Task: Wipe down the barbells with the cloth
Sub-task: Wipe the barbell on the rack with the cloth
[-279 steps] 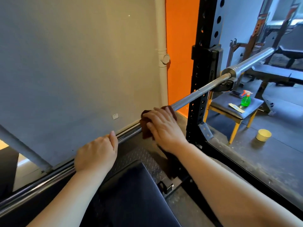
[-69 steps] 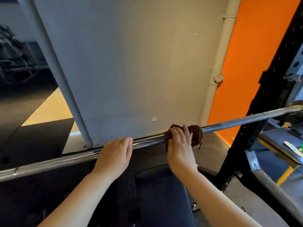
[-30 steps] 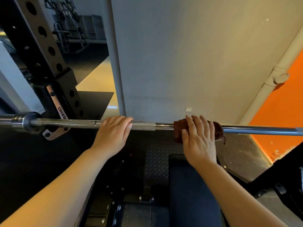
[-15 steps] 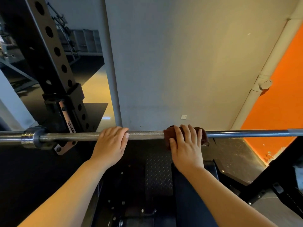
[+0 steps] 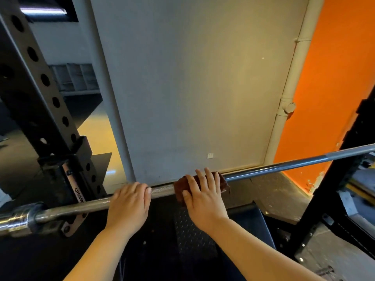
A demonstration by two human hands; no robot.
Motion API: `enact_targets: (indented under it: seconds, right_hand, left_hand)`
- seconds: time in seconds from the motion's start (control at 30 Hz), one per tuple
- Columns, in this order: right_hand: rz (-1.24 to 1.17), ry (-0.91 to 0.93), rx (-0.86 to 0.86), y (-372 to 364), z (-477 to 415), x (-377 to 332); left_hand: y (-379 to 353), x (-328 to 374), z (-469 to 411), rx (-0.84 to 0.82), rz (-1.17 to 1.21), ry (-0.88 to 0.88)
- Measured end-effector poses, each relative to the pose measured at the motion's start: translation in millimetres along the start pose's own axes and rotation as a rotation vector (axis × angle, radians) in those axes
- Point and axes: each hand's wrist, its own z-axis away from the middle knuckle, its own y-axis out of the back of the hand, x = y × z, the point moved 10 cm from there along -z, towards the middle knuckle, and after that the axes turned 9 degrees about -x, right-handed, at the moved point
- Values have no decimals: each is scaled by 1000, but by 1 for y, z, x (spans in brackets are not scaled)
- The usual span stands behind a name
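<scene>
A steel barbell [image 5: 284, 164] runs across the head view from lower left to upper right, resting in a black rack. A dark reddish-brown cloth [image 5: 222, 182] is wrapped over the bar near its middle. My right hand [image 5: 203, 196] lies over the cloth, fingers curved over it and the bar. My left hand [image 5: 129, 203] grips the bare bar just left of the cloth, fingers curled over the top. The bar's collar [image 5: 20, 219] shows at the far left.
A black perforated rack upright [image 5: 40, 102] stands at the left and another [image 5: 334, 189] at the right. A grey wall panel and a white pipe [image 5: 290, 88] are behind the bar. A dark bench pad [image 5: 249, 216] and checker-plate base lie below.
The view has swung from the right end of the bar toward its left end. My right hand with the cloth has slid leftward along the bar, closer to my left hand.
</scene>
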Motion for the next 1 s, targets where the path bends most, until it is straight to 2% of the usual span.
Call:
enact_targets:
  seconds: [0.1, 0.23, 0.3, 0.37, 0.47, 0.6, 0.67, 0.73, 0.83, 0.9, 1.0]
  right_hand:
    - [11, 75, -31, -10, 3, -38]
    - [62, 191, -35, -4, 4, -33]
    - [57, 159, -31, 2, 2, -13]
    - [5, 48, -8, 7, -1, 2]
    - [-112, -89, 12, 3, -4, -13]
    - [-80, 52, -42, -13, -2, -65]
    - [-6, 122, -52, -8, -4, -60]
    - [67, 162, -25, -2, -6, -44]
    - [62, 66, -35, -1, -13, -24]
    - [30, -18, -15, -5, -15, -34]
    - [0, 7, 0, -15, -19, -68]
  left_hand:
    - [0, 1, 0, 16, -16, -29]
    - [3, 2, 1, 35, -2, -53]
    - [5, 2, 2, 39, 14, -56]
    - [6, 3, 2, 31, 38, -52]
    - [4, 3, 1, 23, 38, -43]
    - [4, 2, 2, 73, 10, -55]
    - [5, 2, 1, 69, 10, -61]
    - [3, 4, 1, -6, 24, -79]
    - [2, -4, 9, -57, 56, -110]
    - [6, -22, 16, -39, 48, -51]
    - [7, -37, 20, -20, -5, -2]
